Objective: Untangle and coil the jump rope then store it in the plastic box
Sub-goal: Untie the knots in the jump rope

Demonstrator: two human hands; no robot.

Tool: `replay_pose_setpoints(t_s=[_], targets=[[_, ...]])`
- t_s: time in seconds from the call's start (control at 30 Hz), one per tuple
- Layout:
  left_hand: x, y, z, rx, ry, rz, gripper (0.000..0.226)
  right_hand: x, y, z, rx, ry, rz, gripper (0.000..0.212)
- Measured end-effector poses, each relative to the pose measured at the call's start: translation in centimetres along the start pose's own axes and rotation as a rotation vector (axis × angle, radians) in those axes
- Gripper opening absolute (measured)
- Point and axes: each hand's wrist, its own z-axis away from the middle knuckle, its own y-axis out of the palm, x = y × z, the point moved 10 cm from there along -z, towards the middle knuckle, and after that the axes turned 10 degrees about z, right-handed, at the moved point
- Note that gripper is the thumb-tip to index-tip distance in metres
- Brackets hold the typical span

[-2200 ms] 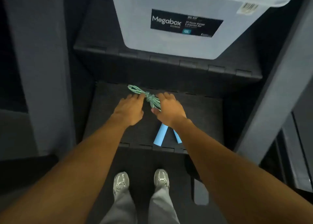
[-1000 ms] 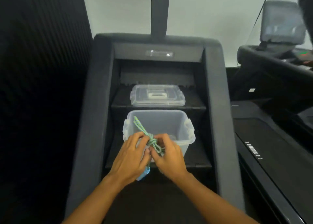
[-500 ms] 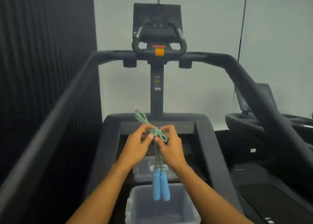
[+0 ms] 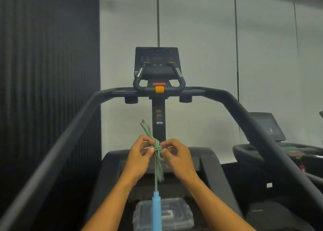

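I hold the jump rope (image 4: 158,160) up in front of me, its knot (image 4: 157,146) pinched between my two hands. My left hand (image 4: 139,158) grips just left of the knot and my right hand (image 4: 178,156) just right of it, fingertips touching the green cord. Above the knot a folded loop sticks up and leans left. Below the knot the strands hang straight down to a blue handle (image 4: 156,211), which dangles in front of a clear plastic lid (image 4: 180,213). Far beyond the knot stands the machine's console (image 4: 158,63), with handrails running down either side of my arms.
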Motion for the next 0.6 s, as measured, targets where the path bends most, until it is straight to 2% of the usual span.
replay_pose_setpoints(t_s=[0.1,0.23,0.3,0.4,0.47,0.6], targets=[[-0.1,0.4,-0.4,0.003,0.018,0.007,0.024,0.3,-0.3,-0.9,-0.011,-0.026,0.046,0.021],[-0.4,0.7,-0.4,0.022,0.000,0.081,0.015,0.9,-0.9,-1.4,-0.018,-0.064,0.083,0.025],[-0.5,0.9,-0.2,0.060,-0.019,0.140,0.020,1.4,-1.1,-1.4,-0.018,-0.097,0.110,0.025],[-0.5,1.3,0.0,0.105,-0.055,0.193,0.031,1.7,-1.1,-1.1,-0.028,-0.135,0.124,0.013],[-0.6,1.5,0.1,0.117,-0.056,0.182,0.030,2.2,-1.2,-0.8,-0.043,-0.172,0.142,0.010],[-0.7,0.8,-0.4,0.080,-0.042,0.132,0.028,3.5,-1.5,-0.7,-0.029,-0.254,0.164,0.025]])
